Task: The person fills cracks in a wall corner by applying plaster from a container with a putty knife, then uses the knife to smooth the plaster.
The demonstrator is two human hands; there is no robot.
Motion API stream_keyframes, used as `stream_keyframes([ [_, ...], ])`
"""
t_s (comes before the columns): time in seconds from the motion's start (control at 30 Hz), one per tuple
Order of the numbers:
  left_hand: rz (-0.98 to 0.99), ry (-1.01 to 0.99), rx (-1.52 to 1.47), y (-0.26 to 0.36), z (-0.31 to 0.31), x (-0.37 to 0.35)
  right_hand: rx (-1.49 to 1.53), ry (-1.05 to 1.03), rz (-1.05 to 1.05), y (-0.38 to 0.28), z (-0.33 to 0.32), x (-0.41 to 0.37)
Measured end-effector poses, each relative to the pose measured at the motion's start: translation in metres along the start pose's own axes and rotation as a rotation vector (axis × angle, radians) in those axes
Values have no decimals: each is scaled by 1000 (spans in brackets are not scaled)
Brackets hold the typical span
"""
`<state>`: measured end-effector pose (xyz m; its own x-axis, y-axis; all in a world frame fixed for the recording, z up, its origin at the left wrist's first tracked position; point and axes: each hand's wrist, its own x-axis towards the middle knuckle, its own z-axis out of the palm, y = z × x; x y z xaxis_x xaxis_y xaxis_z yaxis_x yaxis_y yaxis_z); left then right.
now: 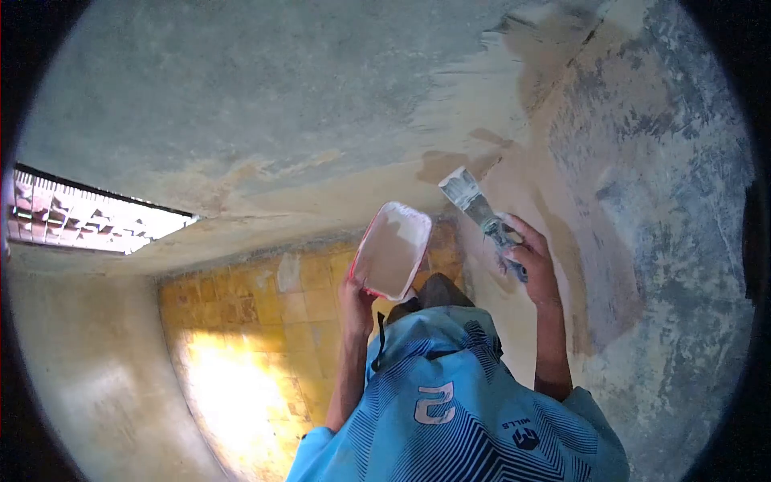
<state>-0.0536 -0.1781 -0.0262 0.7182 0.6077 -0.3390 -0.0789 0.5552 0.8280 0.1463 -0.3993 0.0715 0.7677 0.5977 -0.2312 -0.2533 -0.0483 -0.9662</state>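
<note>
My left hand point(355, 304) grips the lower end of a rectangular tub point(411, 214) with a red outer edge. Its inside is coated with a pale, whitish paste. Held up to the right of the tub is a putty knife point(475, 201), its handle wrapped in the fingers of my right hand point(533, 255). White paste smears the broad blade, which points up and left, apart from the tub. Smoothed cream and pinkish filler point(562, 233) covers parts of the wall beside and above the knife.
A grey, patchy wall point(281, 88) spans the top, meeting another rough wall point(683, 241) at the right. At left, daylight comes through a barred opening point(96, 215). Worn yellow tiles point(309, 309) cover the floor below, with a bright patch of sunlight point(233, 394).
</note>
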Motion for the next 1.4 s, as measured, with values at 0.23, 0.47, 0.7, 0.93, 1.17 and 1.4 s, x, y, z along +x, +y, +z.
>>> stream_keyframes([
  [0.23, -22, -84, -26, -9, 33, 27, -272, -31, -104, -35, -11, 3],
  [0.47, 9, -37, -3, -1, 72, 33, -124, -100, -53, -31, -26, 24],
  [0.7, 34, 85, -66, -19, 66, 38, 255, -8, 0, 22, -42, 56],
  [0.93, 93, 86, -37, 5, 57, 38, -193, -117, -228, -11, -19, 50],
  [1.17, 142, -37, 63, 52, 37, 83, -1054, -352, -547, -61, 37, 18],
  [1.4, 179, -38, 145, 87, 13, 101, -1191, -250, -530, -107, 57, 16],
])
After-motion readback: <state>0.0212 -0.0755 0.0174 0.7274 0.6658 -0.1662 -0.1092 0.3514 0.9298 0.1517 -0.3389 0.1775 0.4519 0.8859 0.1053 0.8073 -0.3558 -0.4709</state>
